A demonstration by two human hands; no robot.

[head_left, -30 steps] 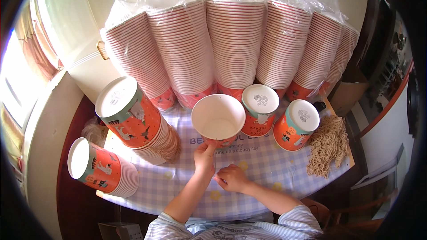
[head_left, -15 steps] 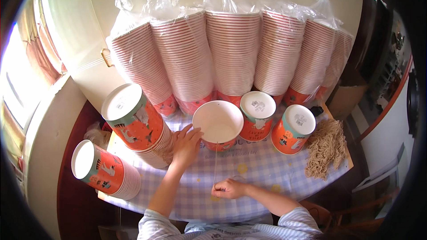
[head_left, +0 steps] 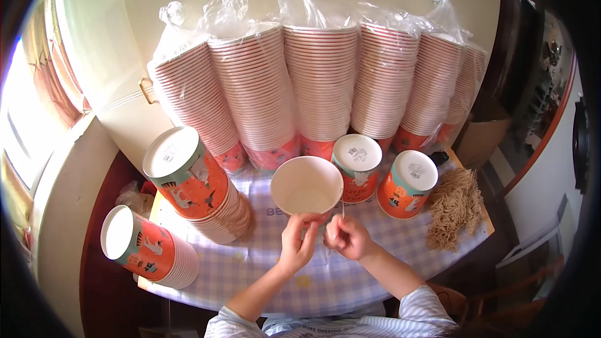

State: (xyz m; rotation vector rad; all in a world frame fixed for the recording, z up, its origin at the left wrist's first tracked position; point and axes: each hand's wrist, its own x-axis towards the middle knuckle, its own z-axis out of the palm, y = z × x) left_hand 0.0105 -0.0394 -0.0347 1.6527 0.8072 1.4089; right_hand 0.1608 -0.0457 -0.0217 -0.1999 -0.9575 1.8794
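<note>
An upright paper bucket [head_left: 307, 184] stands in the middle of the table with its white inside showing. My left hand [head_left: 298, 241] is at its front, thumb and fingers drawn together. Whatever those fingertips hold, if anything, is hidden. Just to the right, my right hand [head_left: 348, 236] pinches a thin cord [head_left: 342, 203] that runs up to the bucket's right rim. Two upturned orange and green buckets stand beyond my right hand: one bucket [head_left: 358, 169] touches or nearly touches the open one, and another bucket [head_left: 408, 184] sits farther right.
Tall bagged bucket stacks [head_left: 320, 81] line the back. At the left stand two tilted-looking stacks of upturned buckets, a far stack [head_left: 200, 181] and a near stack [head_left: 150, 247]. A heap of beige cords [head_left: 455, 209] lies at the right edge of the checked tablecloth [head_left: 250, 275].
My left hand has left the bucket's left side for its front. My right hand has moved right and up. The cord now meets the right rim instead of the front.
</note>
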